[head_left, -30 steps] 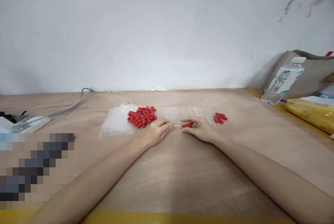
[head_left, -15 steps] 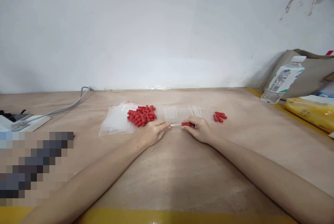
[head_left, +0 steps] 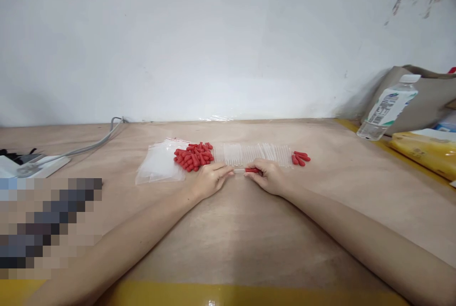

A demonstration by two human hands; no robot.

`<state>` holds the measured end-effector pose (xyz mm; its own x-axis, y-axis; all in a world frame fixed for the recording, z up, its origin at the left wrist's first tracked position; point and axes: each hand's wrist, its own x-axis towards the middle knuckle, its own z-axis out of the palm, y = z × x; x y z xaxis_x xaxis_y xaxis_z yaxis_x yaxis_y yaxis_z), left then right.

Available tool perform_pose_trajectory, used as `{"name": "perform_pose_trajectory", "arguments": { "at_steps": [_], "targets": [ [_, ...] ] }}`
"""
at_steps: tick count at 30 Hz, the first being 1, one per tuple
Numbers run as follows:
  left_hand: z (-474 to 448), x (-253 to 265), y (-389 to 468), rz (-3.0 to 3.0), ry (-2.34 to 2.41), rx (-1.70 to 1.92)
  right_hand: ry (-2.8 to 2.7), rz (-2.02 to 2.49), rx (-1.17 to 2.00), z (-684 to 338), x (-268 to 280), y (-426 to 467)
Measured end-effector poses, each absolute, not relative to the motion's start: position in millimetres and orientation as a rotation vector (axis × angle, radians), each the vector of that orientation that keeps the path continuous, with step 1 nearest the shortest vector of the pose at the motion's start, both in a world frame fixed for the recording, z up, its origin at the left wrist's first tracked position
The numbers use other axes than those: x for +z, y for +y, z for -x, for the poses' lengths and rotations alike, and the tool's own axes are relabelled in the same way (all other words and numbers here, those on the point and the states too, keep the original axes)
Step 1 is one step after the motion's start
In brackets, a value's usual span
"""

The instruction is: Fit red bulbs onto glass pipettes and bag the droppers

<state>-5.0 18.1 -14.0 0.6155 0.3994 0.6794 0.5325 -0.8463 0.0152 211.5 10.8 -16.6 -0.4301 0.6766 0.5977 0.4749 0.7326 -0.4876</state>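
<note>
Between my hands lies a clear dropper tube (head_left: 239, 170), level, with its left part hidden in my left hand (head_left: 213, 178). Thumb and fingers of that hand are closed on it. My right hand (head_left: 269, 176) pinches a red rubber bulb (head_left: 251, 170), whose narrow end meets the tube's right end; how deep the tube sits inside cannot be made out. Just behind my hands runs a row of clear dropper tubes (head_left: 245, 154). A pile of red rubber bulbs (head_left: 194, 157) lies behind my left hand, and several more bulbs (head_left: 301, 158) lie to the right of the row.
Clear zip bags (head_left: 156, 166) lie left of the bulb pile. A grey cable (head_left: 96, 145) crosses the table at the back left. At the right stand a plastic bottle (head_left: 388, 109) and a grey bag (head_left: 427, 92), with a yellow packet (head_left: 423, 151) in front. A white wall closes the back.
My right hand has shifted slightly left with the red bulb, and less of the tube shows between my hands. My left hand stays in place.
</note>
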Motion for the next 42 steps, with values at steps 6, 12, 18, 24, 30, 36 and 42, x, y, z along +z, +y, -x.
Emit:
{"name": "perform_pose_trajectory", "arguments": {
  "at_steps": [6, 12, 18, 24, 30, 36, 42],
  "targets": [
    [1.1, -13.8, 17.8, 2.677, -0.780, -1.079, -2.101, 0.874, 0.318, -209.6, -15.7, 10.6],
    [-2.7, -12.3, 18.7, 2.698, -0.818, -1.062, -2.064, 0.919, 0.411, -213.3, -15.8, 14.7],
    [4.6, -16.7, 22.1, 2.708, -0.868, -1.125, -1.997, 0.925, 0.484, -219.4, -14.1, 15.3],
    [6.3, -15.1, 18.1, 2.711, -0.836, -1.132, -2.012, 0.940, 0.473, -217.8, -12.4, 9.3],
    [3.1, -14.5, 16.1, 2.671, -0.785, -1.162, -2.017, 0.909, 0.486, -216.5, -14.8, 9.1],
    [2.1, -16.6, 18.6, 2.662, -0.811, -1.173, -1.993, 0.931, 0.497, -214.9, -16.2, 10.6],
    [1.3, -16.9, 19.1, 2.690, -0.851, -1.169, -2.004, 0.917, 0.501, -213.2, -15.3, 10.6]
  ]
}}
